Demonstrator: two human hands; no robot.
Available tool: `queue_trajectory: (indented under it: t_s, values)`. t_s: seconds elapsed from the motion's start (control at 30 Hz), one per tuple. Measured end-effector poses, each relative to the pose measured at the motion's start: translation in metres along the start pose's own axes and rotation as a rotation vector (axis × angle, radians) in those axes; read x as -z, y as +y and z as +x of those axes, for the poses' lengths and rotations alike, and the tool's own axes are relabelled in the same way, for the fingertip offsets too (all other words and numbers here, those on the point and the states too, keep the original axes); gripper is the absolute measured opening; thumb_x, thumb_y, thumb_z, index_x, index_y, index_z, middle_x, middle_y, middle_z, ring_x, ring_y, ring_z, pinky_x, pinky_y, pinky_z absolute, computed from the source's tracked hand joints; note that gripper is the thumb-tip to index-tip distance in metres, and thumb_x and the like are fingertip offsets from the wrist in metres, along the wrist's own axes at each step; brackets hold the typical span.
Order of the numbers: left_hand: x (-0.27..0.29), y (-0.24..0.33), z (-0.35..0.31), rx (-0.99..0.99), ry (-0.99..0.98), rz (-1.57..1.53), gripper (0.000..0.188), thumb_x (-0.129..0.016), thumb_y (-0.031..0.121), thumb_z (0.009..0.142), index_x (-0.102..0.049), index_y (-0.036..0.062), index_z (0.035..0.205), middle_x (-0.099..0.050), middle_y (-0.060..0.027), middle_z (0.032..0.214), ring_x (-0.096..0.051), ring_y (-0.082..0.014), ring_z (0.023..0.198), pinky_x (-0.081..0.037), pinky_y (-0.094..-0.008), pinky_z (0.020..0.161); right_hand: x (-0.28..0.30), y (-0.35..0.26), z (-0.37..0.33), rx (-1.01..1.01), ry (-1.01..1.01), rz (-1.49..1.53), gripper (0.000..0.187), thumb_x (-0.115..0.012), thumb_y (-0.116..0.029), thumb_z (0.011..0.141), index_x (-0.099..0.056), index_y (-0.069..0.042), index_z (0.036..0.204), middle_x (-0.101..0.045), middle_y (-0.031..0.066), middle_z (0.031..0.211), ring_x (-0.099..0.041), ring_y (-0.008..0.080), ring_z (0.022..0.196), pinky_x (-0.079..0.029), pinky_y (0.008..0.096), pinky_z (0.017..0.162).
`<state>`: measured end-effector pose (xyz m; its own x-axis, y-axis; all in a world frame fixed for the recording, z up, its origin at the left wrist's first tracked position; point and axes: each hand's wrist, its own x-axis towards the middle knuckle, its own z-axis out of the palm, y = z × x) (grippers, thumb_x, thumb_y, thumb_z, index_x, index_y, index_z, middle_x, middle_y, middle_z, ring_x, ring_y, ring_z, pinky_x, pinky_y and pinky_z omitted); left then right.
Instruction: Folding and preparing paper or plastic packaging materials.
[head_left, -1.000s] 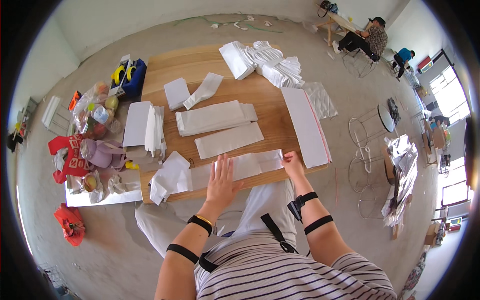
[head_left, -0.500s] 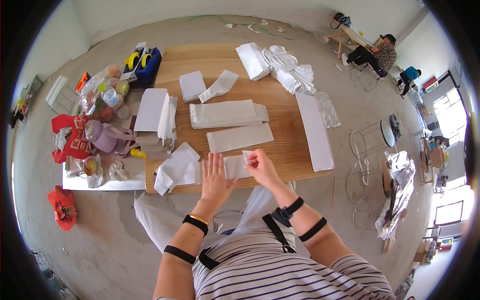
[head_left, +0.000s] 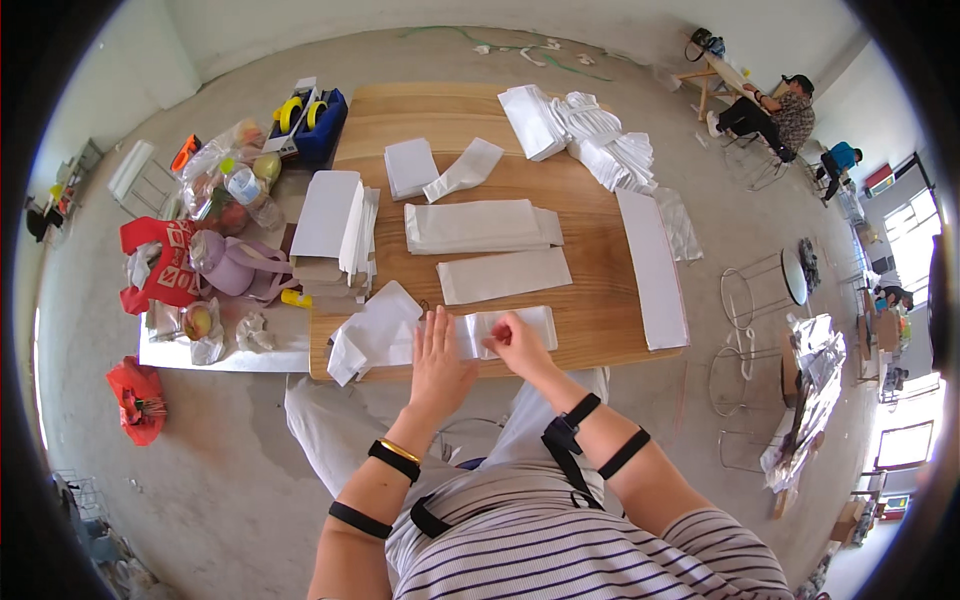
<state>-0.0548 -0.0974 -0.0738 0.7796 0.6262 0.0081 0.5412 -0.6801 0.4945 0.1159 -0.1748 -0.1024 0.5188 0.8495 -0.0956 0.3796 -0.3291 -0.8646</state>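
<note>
A white paper-like strip [head_left: 538, 322] lies flat along the near edge of the wooden table, with a crease between my hands. My left hand [head_left: 438, 362] presses on its left part, palm down and fingers stretched out. Over the middle of the strip, my right hand [head_left: 521, 350] has its fingers curled in; what is under them is hidden. Just beyond lies a single white strip [head_left: 505, 276], and farther off a stack of similar strips [head_left: 475, 228]. Folded white pieces [head_left: 378, 325] overlap beside my left hand.
White stacks [head_left: 328, 215] stand left, near a lilac bag [head_left: 228, 265], a water bottle [head_left: 243, 185] and a blue tape bin [head_left: 322, 130]. Bundled white pieces [head_left: 610, 140] lie at the far right corner; a long white board [head_left: 652, 270] lines the right edge. People sit beyond, right.
The strip's right end, raised in my right fingers before, now lies flat on the table. My right hand has shifted inward along the strip; my left stays pressed down. The whole view has shifted slightly.
</note>
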Motion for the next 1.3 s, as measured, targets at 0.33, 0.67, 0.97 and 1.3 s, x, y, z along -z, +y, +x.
queue_trajectory:
  t_s: [0.33,0.67,0.97,1.3]
  values:
    - [-0.046,0.067,0.04,-0.434,-0.075,0.084,0.078,-0.05,0.048,0.096,-0.031,-0.0068,0.148,-0.023,-0.0203,0.159,-0.015,-0.034,0.15,-0.013,-0.0457,0.122,0.114,0.038,-0.024,-0.092,0.25,0.067,0.013,-0.07,-0.013,0.089,-0.06,-0.004,0.092,-0.063,0.0028,0.078,-0.059,0.0106,0.07,-0.049,0.0269,0.065]
    - [-0.086,0.081,0.064,-0.459,-0.138,0.248,0.086,-0.044,0.055,0.096,-0.024,-0.0079,0.15,-0.022,-0.0216,0.159,-0.015,-0.0321,0.15,-0.012,-0.0443,0.123,0.122,0.074,-0.056,-0.238,0.233,0.238,0.011,-0.066,-0.013,0.092,-0.063,-0.003,0.094,-0.066,0.0031,0.082,-0.061,0.01,0.073,-0.049,0.0258,0.067]
    - [-0.076,0.078,0.061,-0.412,-0.195,0.316,0.085,-0.048,0.057,0.094,-0.024,-0.0008,0.153,-0.017,-0.0221,0.161,-0.01,-0.0351,0.151,-0.008,-0.0466,0.122,0.119,0.069,-0.055,-0.295,0.14,0.348,0.011,-0.064,-0.013,0.093,-0.064,-0.003,0.098,-0.067,0.004,0.084,-0.067,0.0115,0.08,-0.051,0.0251,0.068]
    - [0.065,-0.034,-0.01,0.314,0.481,0.085,0.059,-0.073,0.016,0.076,-0.047,0.0038,0.127,-0.044,-0.0198,0.137,-0.041,-0.0396,0.126,-0.031,-0.0519,0.107,0.117,0.071,-0.057,-0.273,0.12,0.313,0.013,-0.063,-0.015,0.095,-0.063,-0.002,0.096,-0.063,0.0015,0.077,-0.058,0.008,0.07,-0.046,0.0237,0.063]
